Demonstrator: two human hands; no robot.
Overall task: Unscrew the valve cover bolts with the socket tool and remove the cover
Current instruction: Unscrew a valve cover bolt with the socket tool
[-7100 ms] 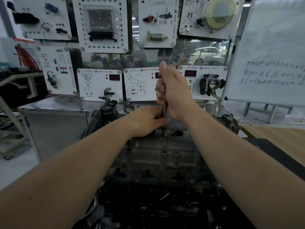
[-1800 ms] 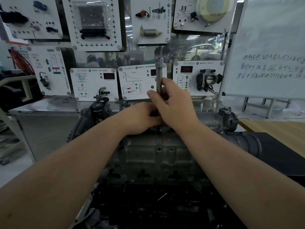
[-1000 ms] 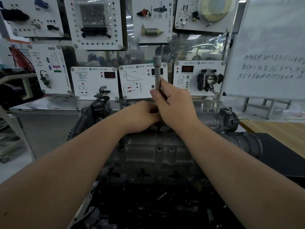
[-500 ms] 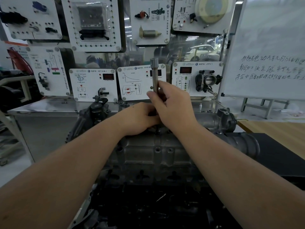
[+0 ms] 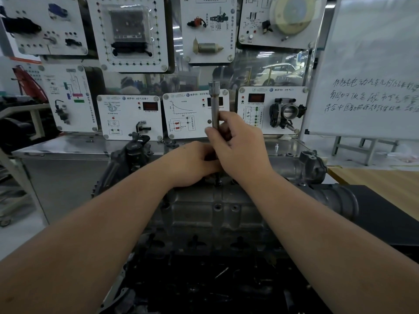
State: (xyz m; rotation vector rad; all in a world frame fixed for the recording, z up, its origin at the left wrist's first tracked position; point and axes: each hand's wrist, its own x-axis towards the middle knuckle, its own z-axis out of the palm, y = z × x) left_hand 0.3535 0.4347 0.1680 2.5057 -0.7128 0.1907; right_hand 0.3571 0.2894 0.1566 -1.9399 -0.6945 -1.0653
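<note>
The grey metal valve cover [image 5: 217, 211] lies across the engine in front of me, with bolt holes along its top. A long steel socket tool [image 5: 214, 105] stands upright over the cover's far edge, its lower end on a bolt [image 5: 218, 181]. My right hand [image 5: 240, 150] grips the tool's shaft with curled fingers. My left hand [image 5: 192, 164] curls around the tool's lower part just above the bolt; its fingertips are hidden behind my right hand.
White training panels [image 5: 195, 114] with sensors hang behind the engine on a steel bench [image 5: 61, 150]. A whiteboard [image 5: 371, 71] stands at the right, a wooden table [image 5: 385, 184] below it. A black intake duct [image 5: 335, 198] runs off the engine's right side.
My right hand slid down from the tool's top to its shaft, leaving the upper end bare. Over the last second both hands and the tool hardly moved.
</note>
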